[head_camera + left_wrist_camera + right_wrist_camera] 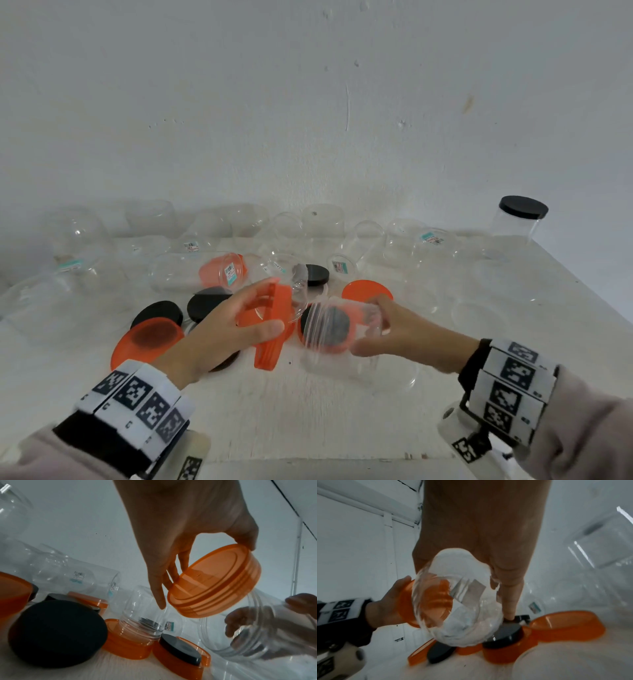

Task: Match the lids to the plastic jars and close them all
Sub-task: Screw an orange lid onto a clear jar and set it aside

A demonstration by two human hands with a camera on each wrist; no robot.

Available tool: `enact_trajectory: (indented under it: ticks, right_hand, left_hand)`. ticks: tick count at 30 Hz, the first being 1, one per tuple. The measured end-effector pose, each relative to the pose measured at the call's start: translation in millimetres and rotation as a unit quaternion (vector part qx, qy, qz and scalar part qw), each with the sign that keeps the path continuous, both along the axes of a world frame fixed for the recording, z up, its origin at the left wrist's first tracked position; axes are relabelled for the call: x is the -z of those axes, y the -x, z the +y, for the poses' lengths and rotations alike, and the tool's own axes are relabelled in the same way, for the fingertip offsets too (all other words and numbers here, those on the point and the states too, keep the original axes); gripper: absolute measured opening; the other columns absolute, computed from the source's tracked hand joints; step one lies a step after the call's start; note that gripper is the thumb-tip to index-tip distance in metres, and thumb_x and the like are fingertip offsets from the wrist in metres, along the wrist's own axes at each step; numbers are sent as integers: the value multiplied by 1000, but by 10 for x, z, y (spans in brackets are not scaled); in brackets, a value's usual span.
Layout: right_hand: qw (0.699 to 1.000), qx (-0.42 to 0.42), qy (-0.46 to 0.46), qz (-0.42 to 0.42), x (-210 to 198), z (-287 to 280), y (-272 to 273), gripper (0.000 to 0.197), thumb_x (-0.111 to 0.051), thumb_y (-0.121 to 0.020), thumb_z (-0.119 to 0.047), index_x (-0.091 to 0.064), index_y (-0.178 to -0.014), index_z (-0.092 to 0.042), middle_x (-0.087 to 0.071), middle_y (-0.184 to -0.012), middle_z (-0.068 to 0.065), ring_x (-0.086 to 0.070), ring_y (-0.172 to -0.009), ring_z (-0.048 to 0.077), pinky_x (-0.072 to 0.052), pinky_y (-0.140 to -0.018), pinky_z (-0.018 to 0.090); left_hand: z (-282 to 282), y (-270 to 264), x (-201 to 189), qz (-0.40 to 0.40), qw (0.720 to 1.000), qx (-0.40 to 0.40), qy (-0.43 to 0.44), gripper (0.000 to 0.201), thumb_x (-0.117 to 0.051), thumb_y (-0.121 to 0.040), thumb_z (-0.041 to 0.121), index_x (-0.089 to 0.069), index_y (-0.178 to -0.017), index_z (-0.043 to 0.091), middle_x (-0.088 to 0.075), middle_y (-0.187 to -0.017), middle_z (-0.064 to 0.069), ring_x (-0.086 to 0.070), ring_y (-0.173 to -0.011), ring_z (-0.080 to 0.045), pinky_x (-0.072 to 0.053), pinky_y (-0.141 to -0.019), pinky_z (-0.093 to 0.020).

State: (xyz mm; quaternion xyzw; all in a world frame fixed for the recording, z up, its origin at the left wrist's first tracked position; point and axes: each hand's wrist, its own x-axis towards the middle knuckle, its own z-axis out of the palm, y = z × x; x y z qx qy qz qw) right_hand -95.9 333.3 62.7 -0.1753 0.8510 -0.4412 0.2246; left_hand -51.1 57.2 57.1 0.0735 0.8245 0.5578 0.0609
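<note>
My left hand pinches a round translucent orange lid between thumb and fingers, held on edge above the table's middle. In the left wrist view the same orange lid hangs tilted from my left hand. My right hand grips a clear plastic jar, tipped on its side with the threaded mouth facing the lid. Lid and mouth are very close; whether they touch is unclear. The right wrist view shows that jar in my right hand, the orange lid behind it.
Several open clear jars lie and stand along the back of the white table. Loose black lids and orange lids lie around my hands. One jar closed with a black lid stands at the far right.
</note>
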Motion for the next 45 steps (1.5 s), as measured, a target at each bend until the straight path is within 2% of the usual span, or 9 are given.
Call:
enact_trajectory:
  ticks: [6, 9, 14, 21, 24, 28, 39, 41, 45]
  right_hand:
    - [992, 20, 67, -101, 186, -117, -55, 83, -78, -50, -58, -49, -108, -6, -50, -101, 4, -52, -96, 16, -49, -91, 37]
    - [991, 28, 63, -111, 257, -171, -49, 74, -76, -48, -58, -47, -99, -14, -44, -97, -1, -46, -90, 12, -48, -85, 31]
    - [983, 26, 92, -159, 390, -231, -59, 80, -80, -48, -49, -50, -116, -20, -54, -115, 4, -57, -108, 19, -47, -103, 40]
    - [996, 5, 29, -79, 463, -335, -56, 76, -68, -48, -65, -56, -110, -24, -59, -107, -2, -56, -97, 11, -45, -87, 26]
    - [998, 5, 12, -60, 489, -344, -34, 76, -67, -48, -68, -54, -112, -29, -59, -112, -5, -56, -101, 10, -46, -91, 29]
    - [997, 10, 10, -72, 530, -351, -13, 71, -79, -57, -48, -49, -116, -22, -56, -120, 10, -54, -98, 16, -48, -95, 38]
    - [995, -95, -22, -20, 580, -261, 54, 101, -89, -64, -22, -23, -140, -27, -35, -137, -8, -39, -129, 10, -37, -111, 33]
    - [994, -109, -31, -9, 610, -250, 60, 103, -89, -64, -21, -21, -142, -27, -32, -139, -10, -35, -131, 9, -34, -113, 31]
    - [992, -124, -2, -26, 633, -238, 78, 106, -88, -66, -16, -17, -144, -34, -35, -138, -16, -39, -125, -5, -37, -101, 13]
  left_hand:
    - [50, -45, 4, -18, 1000, -6, -13, 82, -62, -56, 66, -38, -132, 46, -52, -129, 16, -50, -116, 6, -44, -90, -15]
    - [89, -37, 22, -18, 1000, -7, -3, 84, -62, -55, 68, -38, -133, 45, -51, -129, 14, -51, -118, -1, -46, -90, -17]
    - [110, -3, 57, -16, 1000, -2, -1, 91, -63, -58, 70, -37, -139, 38, -53, -130, 13, -54, -120, -8, -48, -100, -33]
    - [108, 19, 96, -3, 1000, -17, -12, 78, -64, -56, 70, -39, -127, 49, -54, -125, 22, -52, -116, 5, -48, -89, -17]
    - [100, 12, 95, -4, 1000, -17, -13, 76, -64, -57, 70, -38, -126, 50, -52, -126, 22, -52, -114, 6, -47, -85, -14]
    - [87, 17, 107, -1, 1000, -19, -13, 74, -64, -57, 70, -38, -124, 53, -52, -126, 22, -52, -112, 12, -47, -80, -9]
    - [199, 46, 151, 18, 997, 2, 71, 88, -60, -50, 89, -36, -128, 57, -45, -126, 34, -45, -123, 4, -44, -98, -24]
    - [228, 46, 154, 27, 993, 11, 117, 100, -59, -52, 88, -30, -139, 49, -37, -138, 28, -36, -130, 0, -38, -106, -32]
    - [315, 38, 151, 35, 979, 36, 195, 102, -56, -54, 86, -22, -143, 48, -22, -140, 33, -26, -129, 6, -30, -104, -23]
